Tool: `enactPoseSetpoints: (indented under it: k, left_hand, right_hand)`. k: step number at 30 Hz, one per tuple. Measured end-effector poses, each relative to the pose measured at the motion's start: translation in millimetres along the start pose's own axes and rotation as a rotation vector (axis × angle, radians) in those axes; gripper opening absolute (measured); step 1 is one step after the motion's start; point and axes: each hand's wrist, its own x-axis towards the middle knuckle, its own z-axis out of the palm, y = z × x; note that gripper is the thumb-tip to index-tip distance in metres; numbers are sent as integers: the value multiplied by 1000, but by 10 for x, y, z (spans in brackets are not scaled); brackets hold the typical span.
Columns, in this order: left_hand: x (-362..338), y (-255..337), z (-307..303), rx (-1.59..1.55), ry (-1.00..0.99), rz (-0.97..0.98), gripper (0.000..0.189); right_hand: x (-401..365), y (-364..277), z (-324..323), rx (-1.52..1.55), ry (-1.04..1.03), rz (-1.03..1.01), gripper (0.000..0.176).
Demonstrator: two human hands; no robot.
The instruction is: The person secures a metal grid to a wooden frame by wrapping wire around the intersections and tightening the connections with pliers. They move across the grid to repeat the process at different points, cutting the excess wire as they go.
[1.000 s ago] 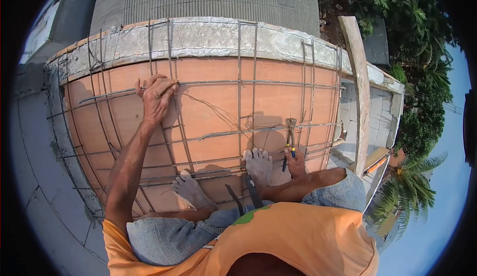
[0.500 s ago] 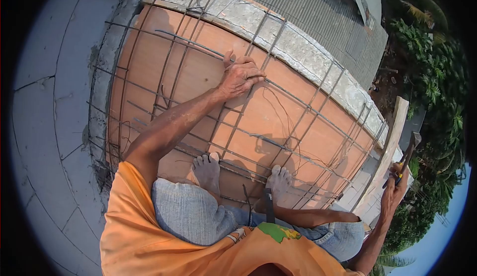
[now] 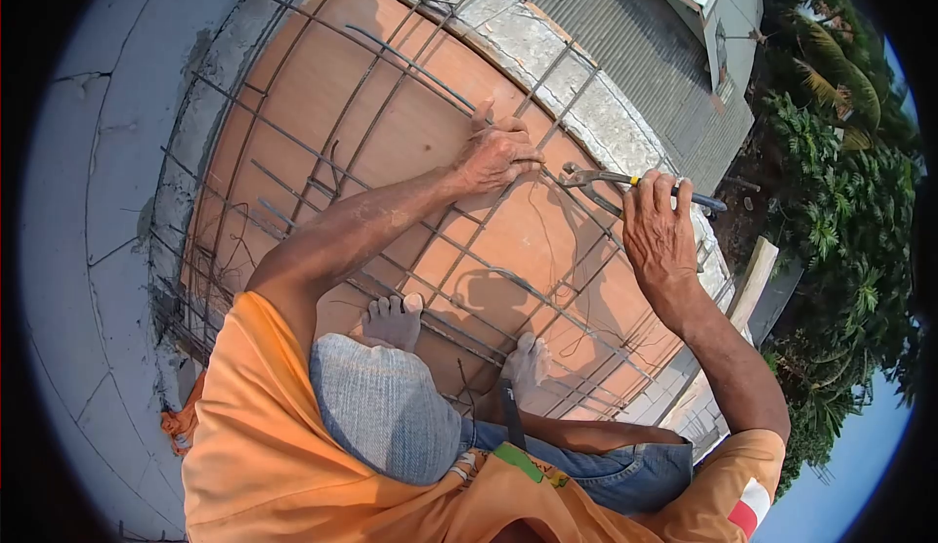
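Note:
My left hand [image 3: 496, 155] is closed at a crossing of the steel bars, its fingers pinched on a bar or wire there that is too small to make out. My right hand [image 3: 661, 235] grips the handles of the pincers [image 3: 591, 178], whose head points left, just right of my left fingertips. The rebar grid [image 3: 420, 64] lies over orange-brown boards [image 3: 430, 128]. Thin tie wire [image 3: 559, 235] hangs in loose loops below my left hand.
A rough concrete edge [image 3: 547, 64] runs along the far side, with a corrugated roof [image 3: 625, 45] beyond. A wooden post [image 3: 750, 279] slants at the right. My bare feet [image 3: 393, 320] are among the bars. An orange cloth [image 3: 182, 416] lies at left.
My right hand has come in from the far right with the pincers, up to my left hand. My left hand stays at the bar crossing. The view has shifted.

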Motion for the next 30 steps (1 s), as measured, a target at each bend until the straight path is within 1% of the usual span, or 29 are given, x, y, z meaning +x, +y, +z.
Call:
enactPoseSetpoints:
  k: [1, 2, 3, 5, 8, 11, 12, 13, 14, 16, 18, 20, 21, 23, 25, 27, 28, 30]
  left_hand:
    - [-15, -10, 30, -174, 36, -45, 54]
    - [-14, 99, 17, -345, 73, -91, 55]
    - [-12, 195, 0, -346, 75, -89, 55]
    - [-10, 402, -25, -2, 127, -5, 38]
    - [-5, 567, -62, 523, 204, 115, 15]
    - [3, 591, -42, 615, 275, 139, 11]
    - [-1, 618, -45, 615, 278, 139, 11]
    - [-11, 646, -43, 607, 278, 124, 12]
    - [-17, 654, -45, 599, 278, 108, 14]
    - [3, 573, -38, 604, 275, 116, 14]
    - [3, 550, -30, 608, 271, 122, 14]
    - [3, 546, -35, 587, 252, 106, 11]
    - [8, 553, -41, 589, 253, 105, 11]
    - [-8, 589, -41, 638, 216, 76, 8]
    - [-15, 642, -53, 620, 238, 91, 8]
    - [-18, 668, -59, 600, 269, 100, 9]
    - [-16, 680, -65, 602, 256, 96, 10]
    - [-24, 709, -97, 605, 243, 90, 11]
  right_hand:
    - [33, -44, 39, -55, 7, -20, 40]
    - [62, -73, 42, -56, 6, -21, 40]
    - [95, -102, 28, -84, 11, -26, 41]
    - [133, -142, -35, -102, -17, -50, 46]
    - [161, -181, -94, -115, 7, -39, 49]
    - [176, -220, -49, -79, -24, 8, 51]
    - [178, -222, -43, -38, -43, 39, 52]
    - [172, -243, -47, -71, -83, 35, 53]
    - [158, -259, -25, -74, -80, 34, 53]
    - [120, -299, 24, -54, -19, 46, 55]
    - [99, -323, 37, -38, -7, 34, 56]
    - [97, -332, 68, 5, 16, 51, 55]
    - [112, -337, 84, 32, 62, 79, 55]
    - [110, -331, 36, -5, 75, 73, 54]
    - [114, -334, 42, -42, 87, 72, 54]
    - [121, -339, 138, 42, 132, 115, 46]
    - [127, -357, 159, 40, 134, 112, 46]
    - [137, -394, 183, 154, 50, 112, 35]
